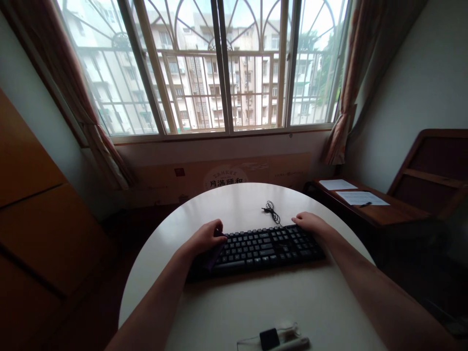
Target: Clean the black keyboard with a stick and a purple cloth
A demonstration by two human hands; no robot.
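A black keyboard (263,246) lies across the middle of a round white table (234,302). My left hand (204,239) rests on the keyboard's left end, fingers curled round a dark purple cloth (214,257) that hangs over the keys. My right hand (310,223) sits palm down on the keyboard's far right corner, with its fingers bent over the back edge. The keyboard's black cable (272,210) lies coiled on the table just behind it.
At the table's near edge lie a clear plastic sleeve with a small black block (269,338) and a white stick-like item (292,344). A low wooden desk with papers (360,198) stands at right. A printed cardboard box (226,178) leans under the barred window.
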